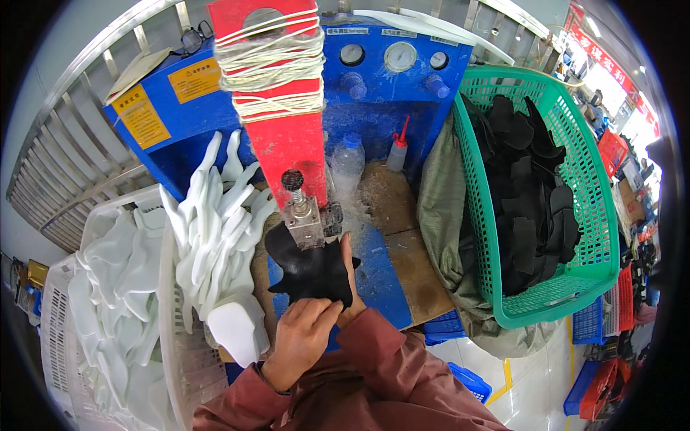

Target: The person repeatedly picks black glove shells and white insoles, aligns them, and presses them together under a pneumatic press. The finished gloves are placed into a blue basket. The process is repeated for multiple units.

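A black, pliable-looking piece with pointed edges (316, 276) sits under the metal head (305, 223) of a blue machine. My left hand (298, 341) has its fingertips pinched on the piece's near edge. My right hand (350, 284) grips its right side, with one digit stretched up along the edge and the others hidden beneath. The metal head hangs at the lower end of a red arm (284, 147) wound with pale cord. I cannot tell whether the head touches the piece.
At the left, white foam-like pieces (223, 230) are heaped beside a white crate (172, 309) of similar ones. A green basket (557, 305) of black pieces stands at the right. Behind the arm are a plastic bottle (348, 161), a red-tipped squeeze bottle (397, 152) and the blue panel with gauges (399, 57).
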### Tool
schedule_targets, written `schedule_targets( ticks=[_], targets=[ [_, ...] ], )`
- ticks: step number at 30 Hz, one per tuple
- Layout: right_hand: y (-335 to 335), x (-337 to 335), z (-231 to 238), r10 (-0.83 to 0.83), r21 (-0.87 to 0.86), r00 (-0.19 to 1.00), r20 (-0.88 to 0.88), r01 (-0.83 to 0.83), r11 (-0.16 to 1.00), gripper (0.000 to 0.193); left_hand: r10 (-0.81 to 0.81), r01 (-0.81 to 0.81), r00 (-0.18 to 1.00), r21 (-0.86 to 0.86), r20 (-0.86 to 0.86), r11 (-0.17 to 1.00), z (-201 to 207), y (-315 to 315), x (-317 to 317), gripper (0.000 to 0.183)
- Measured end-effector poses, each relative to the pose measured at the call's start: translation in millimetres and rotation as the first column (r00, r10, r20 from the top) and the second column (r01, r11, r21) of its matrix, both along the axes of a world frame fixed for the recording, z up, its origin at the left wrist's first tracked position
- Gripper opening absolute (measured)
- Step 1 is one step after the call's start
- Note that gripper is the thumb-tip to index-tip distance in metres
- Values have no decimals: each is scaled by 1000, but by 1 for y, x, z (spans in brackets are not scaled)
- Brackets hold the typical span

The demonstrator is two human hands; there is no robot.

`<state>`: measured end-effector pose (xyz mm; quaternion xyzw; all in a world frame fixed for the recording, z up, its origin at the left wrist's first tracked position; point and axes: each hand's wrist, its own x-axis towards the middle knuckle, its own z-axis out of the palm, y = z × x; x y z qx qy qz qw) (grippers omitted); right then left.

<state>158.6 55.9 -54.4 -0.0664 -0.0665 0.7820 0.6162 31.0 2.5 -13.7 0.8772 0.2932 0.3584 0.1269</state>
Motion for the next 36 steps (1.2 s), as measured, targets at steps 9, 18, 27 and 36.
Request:
schedule_targets(
  ticks=[9, 18, 27, 36],
  targets=[
    [-47, 8, -10, 156, -28, 988, 17, -156, 987, 89, -59, 58, 998, -46, -7, 997, 3, -41, -10, 29],
    [-66, 24, 5, 77, -125, 985, 153, -58, 990, 92, -148, 148, 989, -60, 3, 987, 10, -50, -2, 33],
    [-64, 44, 9, -39, -32, 999, 35, 40, 999, 90, -200, 200, 980, -51, -11, 979, 9, -37, 12, 29],
    [-37, 54, 14, -152, 47, 988, 6, 152, 987, 87, -195, 196, 980, -35, 25, 980, 5, -12, 28, 26]
  ],
)
